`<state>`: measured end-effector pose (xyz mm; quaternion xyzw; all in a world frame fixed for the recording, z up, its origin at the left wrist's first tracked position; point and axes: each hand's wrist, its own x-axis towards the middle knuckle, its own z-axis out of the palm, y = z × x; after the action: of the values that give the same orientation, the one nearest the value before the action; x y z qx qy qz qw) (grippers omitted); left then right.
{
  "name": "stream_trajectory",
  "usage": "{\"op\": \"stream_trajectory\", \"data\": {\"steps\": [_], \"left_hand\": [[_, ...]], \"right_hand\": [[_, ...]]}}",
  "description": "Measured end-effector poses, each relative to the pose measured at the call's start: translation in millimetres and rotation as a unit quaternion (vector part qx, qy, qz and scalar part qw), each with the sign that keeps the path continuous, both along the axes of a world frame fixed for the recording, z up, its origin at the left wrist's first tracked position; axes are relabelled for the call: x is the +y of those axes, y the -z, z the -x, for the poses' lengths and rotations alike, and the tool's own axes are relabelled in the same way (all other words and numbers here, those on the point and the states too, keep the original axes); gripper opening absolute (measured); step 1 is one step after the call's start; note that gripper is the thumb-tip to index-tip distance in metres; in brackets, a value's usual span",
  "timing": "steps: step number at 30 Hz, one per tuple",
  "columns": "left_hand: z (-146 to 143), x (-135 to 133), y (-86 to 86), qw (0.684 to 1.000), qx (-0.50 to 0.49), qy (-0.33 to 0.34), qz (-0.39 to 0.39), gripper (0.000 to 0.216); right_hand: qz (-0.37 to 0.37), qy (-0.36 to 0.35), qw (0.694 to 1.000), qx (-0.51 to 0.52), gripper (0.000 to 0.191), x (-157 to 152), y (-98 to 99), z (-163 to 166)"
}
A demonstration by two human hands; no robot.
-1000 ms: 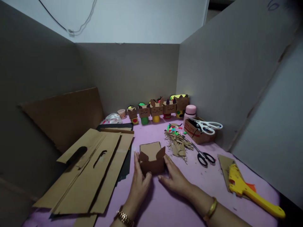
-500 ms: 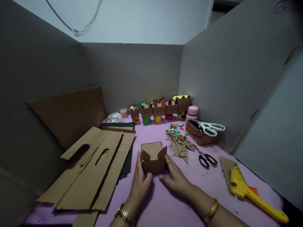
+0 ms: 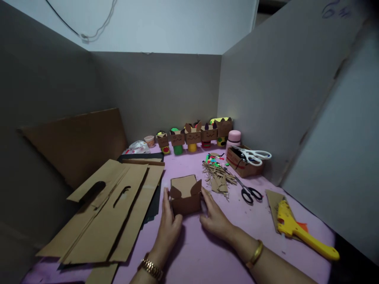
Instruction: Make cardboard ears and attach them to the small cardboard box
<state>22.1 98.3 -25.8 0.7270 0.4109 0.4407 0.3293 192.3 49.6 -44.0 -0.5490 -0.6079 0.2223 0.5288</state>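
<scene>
A small brown cardboard box with two ear-shaped tabs (image 3: 186,197) stands on the pink table cover (image 3: 207,252) in front of me. My left hand (image 3: 168,227) presses against its left side, fingers together and thumb at the front. On the box's right side lies my right hand (image 3: 214,217), fingers stretched along the wall. Both hands hold the box between them. A gold watch sits on my left wrist and a gold bangle on my right.
Flat cardboard sheets with cut slots (image 3: 109,209) lie at left over black paper. Cardboard strips (image 3: 217,177), black scissors (image 3: 248,191), a yellow glue gun (image 3: 296,228), a small carton with white scissors (image 3: 247,161) and a row of cardboard figures (image 3: 192,136) stand beyond.
Both hands stay on the box's sides. The view has shifted slightly, so everything sits a little further left and higher in the picture.
</scene>
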Motion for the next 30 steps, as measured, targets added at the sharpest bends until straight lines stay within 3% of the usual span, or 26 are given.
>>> {"op": "stream_trajectory", "data": {"steps": [3,7,12,16,23,30], "left_hand": [[2,2,-2.5,0.999,-0.024,-0.033,-0.020,0.077],[5,2,-11.4,0.987,-0.066,-0.137,-0.058,0.065],[8,1,-18.5,0.966,-0.060,-0.231,-0.102,0.038],[11,3,-17.4,0.964,-0.022,-0.249,-0.089,0.022],[12,1,-21.2,0.967,-0.003,-0.243,-0.073,0.020],[16,6,-21.7,0.967,-0.014,-0.237,-0.093,0.033]], "right_hand": [[-0.021,0.060,0.997,0.036,0.086,2,-4.0,0],[-0.050,0.138,0.985,0.093,0.067,5,-11.1,-4],[-0.052,0.158,0.972,0.169,0.038,6,-25.2,-14],[-0.029,0.157,0.967,0.201,0.032,-3,-35.9,-19],[-0.014,0.138,0.978,0.156,0.024,-35,-43.1,-25],[-0.046,0.199,0.971,0.123,0.025,-44,-69.7,-82]]}}
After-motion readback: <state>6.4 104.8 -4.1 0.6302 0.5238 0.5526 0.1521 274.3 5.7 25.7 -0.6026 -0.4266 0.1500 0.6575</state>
